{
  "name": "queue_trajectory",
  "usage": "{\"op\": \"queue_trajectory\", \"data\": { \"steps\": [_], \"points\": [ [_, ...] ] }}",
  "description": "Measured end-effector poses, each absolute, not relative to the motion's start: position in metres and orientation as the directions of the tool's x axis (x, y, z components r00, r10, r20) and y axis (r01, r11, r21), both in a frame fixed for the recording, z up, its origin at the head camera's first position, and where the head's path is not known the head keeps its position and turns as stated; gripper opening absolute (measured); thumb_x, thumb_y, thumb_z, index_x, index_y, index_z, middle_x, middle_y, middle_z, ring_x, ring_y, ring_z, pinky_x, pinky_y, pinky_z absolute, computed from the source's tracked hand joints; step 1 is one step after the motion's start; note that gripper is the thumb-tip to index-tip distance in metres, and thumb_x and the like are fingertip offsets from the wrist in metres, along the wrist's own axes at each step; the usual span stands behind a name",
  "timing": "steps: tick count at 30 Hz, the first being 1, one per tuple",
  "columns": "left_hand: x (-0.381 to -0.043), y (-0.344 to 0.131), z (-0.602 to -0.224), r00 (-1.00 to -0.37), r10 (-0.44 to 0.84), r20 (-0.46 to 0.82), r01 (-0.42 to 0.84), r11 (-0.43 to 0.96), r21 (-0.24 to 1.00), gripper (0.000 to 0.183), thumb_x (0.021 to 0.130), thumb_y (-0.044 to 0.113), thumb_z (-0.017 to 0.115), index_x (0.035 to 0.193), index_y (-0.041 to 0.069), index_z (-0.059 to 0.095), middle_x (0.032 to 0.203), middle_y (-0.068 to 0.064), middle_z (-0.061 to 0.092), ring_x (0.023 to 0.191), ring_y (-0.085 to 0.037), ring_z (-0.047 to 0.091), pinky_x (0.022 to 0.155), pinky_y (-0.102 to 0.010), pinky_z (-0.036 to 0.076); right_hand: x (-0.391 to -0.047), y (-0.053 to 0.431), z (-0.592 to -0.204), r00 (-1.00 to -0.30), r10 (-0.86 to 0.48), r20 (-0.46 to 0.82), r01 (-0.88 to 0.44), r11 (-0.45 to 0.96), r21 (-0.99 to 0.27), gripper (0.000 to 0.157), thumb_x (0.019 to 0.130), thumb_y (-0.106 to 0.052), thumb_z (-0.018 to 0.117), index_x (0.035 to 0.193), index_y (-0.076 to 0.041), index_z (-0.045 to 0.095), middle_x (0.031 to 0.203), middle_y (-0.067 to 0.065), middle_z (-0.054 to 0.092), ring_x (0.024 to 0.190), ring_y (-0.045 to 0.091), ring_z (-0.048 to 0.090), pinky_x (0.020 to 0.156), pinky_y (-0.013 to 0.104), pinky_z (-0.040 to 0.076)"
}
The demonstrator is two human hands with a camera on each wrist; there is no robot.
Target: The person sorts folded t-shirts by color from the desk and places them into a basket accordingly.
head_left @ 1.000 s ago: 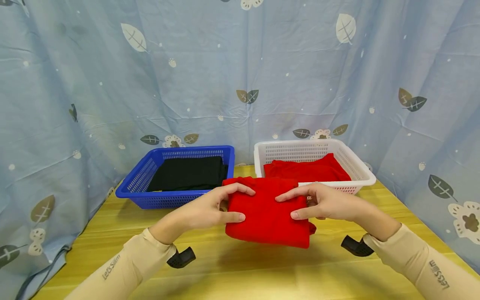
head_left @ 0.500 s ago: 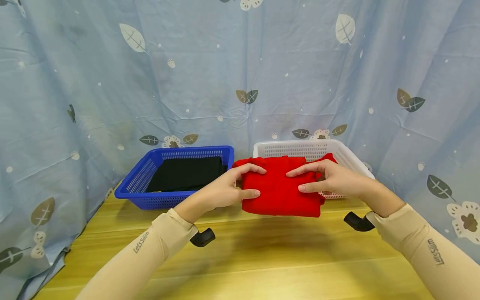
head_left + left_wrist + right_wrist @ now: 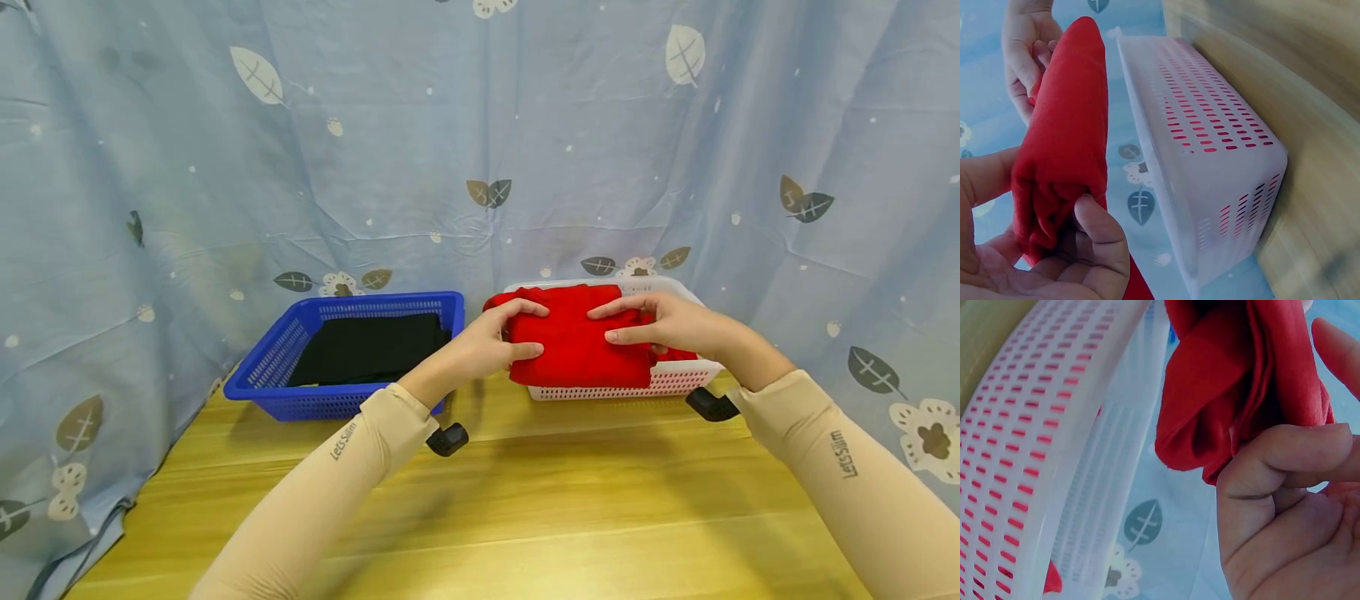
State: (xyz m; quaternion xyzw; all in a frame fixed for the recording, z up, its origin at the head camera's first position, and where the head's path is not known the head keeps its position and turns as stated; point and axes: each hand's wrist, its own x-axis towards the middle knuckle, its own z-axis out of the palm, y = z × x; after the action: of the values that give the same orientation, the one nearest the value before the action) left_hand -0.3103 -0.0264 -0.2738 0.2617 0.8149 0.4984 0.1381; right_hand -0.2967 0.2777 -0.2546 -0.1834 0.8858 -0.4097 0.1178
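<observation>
A folded red garment (image 3: pixel 577 346) is held up between both hands, above the front of the white plastic basket (image 3: pixel 678 380). My left hand (image 3: pixel 486 348) grips its left end, thumb and fingers around the fold in the left wrist view. At the other end my right hand (image 3: pixel 678 327) pinches it between thumb and fingers. Loose folds of the garment (image 3: pixel 1210 394) hang beside the basket's rim in the right wrist view. More red cloth (image 3: pixel 677 355) lies inside the basket, mostly hidden behind the held garment. Exactly what kind of garment it is cannot be told.
A blue plastic basket (image 3: pixel 322 402) stands to the left on the wooden table (image 3: pixel 525 508), with folded black cloth (image 3: pixel 367 348) in it. A patterned light-blue curtain (image 3: pixel 390 150) hangs behind the table and along both sides.
Both hands have carried the folded red garment forward, away from the body and slightly right, from over the table to over the white basket's front. The grip looks the same.
</observation>
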Motion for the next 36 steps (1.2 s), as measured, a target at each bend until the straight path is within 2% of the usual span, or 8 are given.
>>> {"op": "queue_trajectory", "data": {
  "steps": [3, 7, 13, 19, 24, 28, 31, 36],
  "points": [
    [-0.317, -0.019, -0.275, -0.833, 0.552, 0.039, 0.296, 0.384, 0.874, 0.047, 0.094, 0.02, 0.07, 0.136, 0.032, 0.054, 0.131, -0.007, 0.054, 0.11, -0.026, 0.062, 0.082, -0.036, 0.06, -0.304, 0.283, -0.255, -0.911, -0.411, -0.035, -0.242, 0.601, -0.762, 0.049, 0.089, -0.037, 0.076, 0.135, -0.027, 0.064, 0.103, 0.006, 0.067, 0.052, 0.017, 0.037, 0.054, 0.03, 0.046],
    [-0.326, -0.009, -0.276, -0.851, 0.524, 0.037, 0.28, 0.393, 0.876, 0.046, 0.094, 0.018, 0.07, 0.136, 0.033, 0.055, 0.135, -0.005, 0.053, 0.115, -0.025, 0.06, 0.088, -0.037, 0.059, -0.313, 0.288, -0.255, -0.914, -0.403, -0.033, -0.238, 0.602, -0.762, 0.051, 0.089, -0.037, 0.076, 0.136, -0.025, 0.063, 0.13, 0.006, 0.06, 0.054, 0.019, 0.04, 0.056, 0.032, 0.048],
    [-0.339, 0.004, -0.277, -0.875, 0.483, 0.03, 0.264, 0.423, 0.867, 0.046, 0.093, 0.019, 0.071, 0.134, 0.036, 0.057, 0.141, -0.002, 0.051, 0.121, -0.024, 0.055, 0.097, -0.041, 0.055, -0.323, 0.295, -0.253, -0.927, -0.372, -0.052, -0.21, 0.627, -0.75, 0.053, 0.09, -0.037, 0.074, 0.14, -0.024, 0.06, 0.134, 0.008, 0.054, 0.054, 0.019, 0.041, 0.058, 0.032, 0.048],
    [-0.348, 0.02, -0.278, -0.882, 0.47, 0.043, 0.274, 0.436, 0.857, 0.047, 0.093, 0.019, 0.07, 0.136, 0.032, 0.056, 0.136, -0.003, 0.053, 0.104, -0.026, 0.059, 0.09, -0.04, 0.055, -0.331, 0.3, -0.251, -0.949, -0.312, -0.05, -0.176, 0.654, -0.736, 0.052, 0.091, -0.037, 0.074, 0.14, -0.023, 0.061, 0.139, 0.009, 0.051, 0.058, 0.019, 0.042, 0.058, 0.031, 0.046],
    [-0.352, 0.035, -0.279, -0.896, 0.44, 0.06, 0.288, 0.474, 0.832, 0.046, 0.094, 0.017, 0.069, 0.137, 0.028, 0.056, 0.138, -0.004, 0.054, 0.114, -0.023, 0.056, 0.101, -0.042, 0.05, -0.338, 0.306, -0.252, -0.958, -0.284, -0.044, -0.168, 0.678, -0.715, 0.054, 0.092, -0.037, 0.073, 0.141, -0.019, 0.06, 0.148, 0.012, 0.047, 0.063, 0.018, 0.042, 0.056, 0.029, 0.044],
    [-0.356, 0.044, -0.283, -0.905, 0.42, 0.067, 0.297, 0.511, 0.807, 0.046, 0.094, 0.017, 0.069, 0.136, 0.027, 0.056, 0.14, -0.005, 0.055, 0.121, -0.024, 0.054, 0.106, -0.043, 0.047, -0.342, 0.309, -0.255, -0.963, -0.267, -0.034, -0.166, 0.691, -0.704, 0.052, 0.092, -0.035, 0.074, 0.139, -0.018, 0.061, 0.144, 0.013, 0.051, 0.06, 0.015, 0.039, 0.054, 0.027, 0.042],
    [-0.36, 0.05, -0.287, -0.909, 0.412, 0.058, 0.294, 0.537, 0.791, 0.045, 0.094, 0.016, 0.068, 0.137, 0.026, 0.056, 0.143, -0.005, 0.053, 0.123, -0.025, 0.053, 0.107, -0.044, 0.046, -0.345, 0.31, -0.258, -0.965, -0.261, -0.025, -0.171, 0.699, -0.695, 0.051, 0.091, -0.033, 0.075, 0.138, -0.017, 0.063, 0.131, 0.012, 0.057, 0.051, 0.014, 0.032, 0.052, 0.026, 0.04],
    [-0.363, 0.057, -0.293, -0.919, 0.394, 0.009, 0.257, 0.581, 0.772, 0.046, 0.095, 0.015, 0.066, 0.137, 0.027, 0.055, 0.144, -0.005, 0.051, 0.124, -0.025, 0.051, 0.106, -0.045, 0.047, -0.351, 0.312, -0.267, -0.963, -0.267, -0.029, -0.183, 0.732, -0.657, 0.051, 0.091, -0.032, 0.075, 0.138, -0.016, 0.063, 0.111, 0.013, 0.062, 0.049, 0.014, 0.035, 0.054, 0.028, 0.043]
  ]
}}
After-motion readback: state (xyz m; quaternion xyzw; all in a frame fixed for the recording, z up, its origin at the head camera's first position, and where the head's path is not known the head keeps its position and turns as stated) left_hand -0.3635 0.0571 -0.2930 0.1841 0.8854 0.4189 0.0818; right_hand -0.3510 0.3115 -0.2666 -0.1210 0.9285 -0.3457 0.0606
